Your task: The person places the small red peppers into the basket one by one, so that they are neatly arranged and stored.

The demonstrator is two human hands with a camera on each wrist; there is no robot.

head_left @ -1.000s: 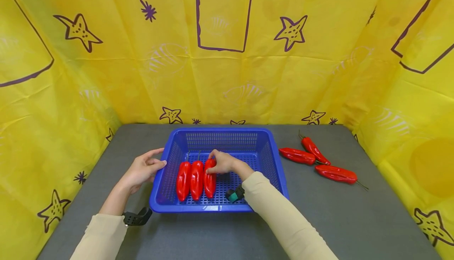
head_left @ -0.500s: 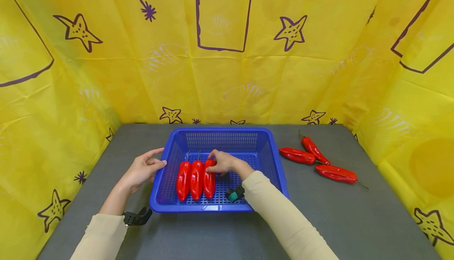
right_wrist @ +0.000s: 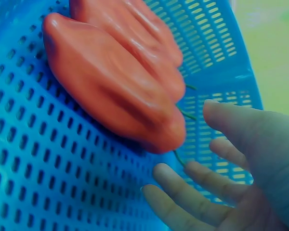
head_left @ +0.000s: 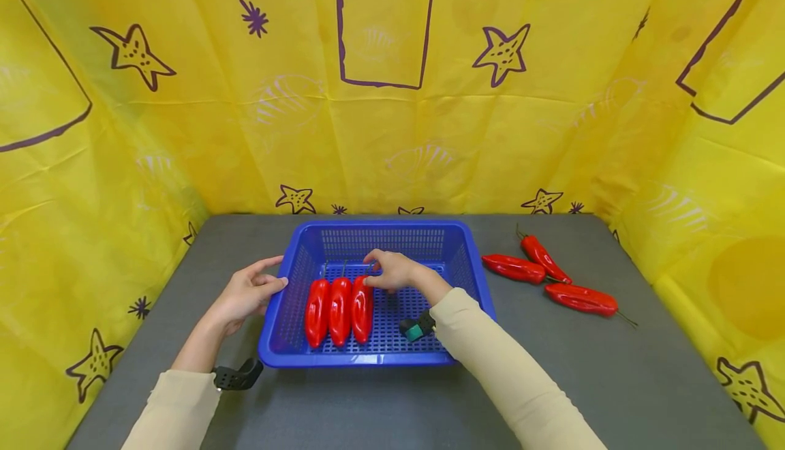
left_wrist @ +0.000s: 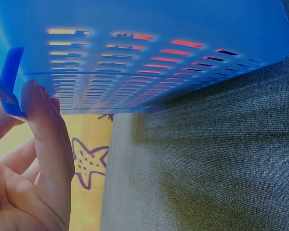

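Three red chili peppers lie side by side in the left half of a blue plastic basket (head_left: 380, 360), stems toward the far side. They are the left pepper (head_left: 317, 313), the middle pepper (head_left: 340, 312) and the right pepper (head_left: 362, 313). With thumb and fingers, my left hand (head_left: 248, 292) pinches the basket's left rim, as the left wrist view shows at the rim (left_wrist: 12, 82). My right hand (head_left: 397, 271) hovers inside the basket by the stem end of the right pepper. In the right wrist view its fingers (right_wrist: 197, 192) are spread, apart from the nearest pepper (right_wrist: 115, 86).
To the right of the basket, three more red peppers lie on the grey table (head_left: 552, 368): a left one (head_left: 514, 268), a far one (head_left: 544, 259) and a near one (head_left: 582, 299). A yellow patterned curtain (head_left: 392, 150) encloses the back and sides.
My right hand has let go of the right pepper and moved slightly up and to the right. The left hand and the basket have stayed put.
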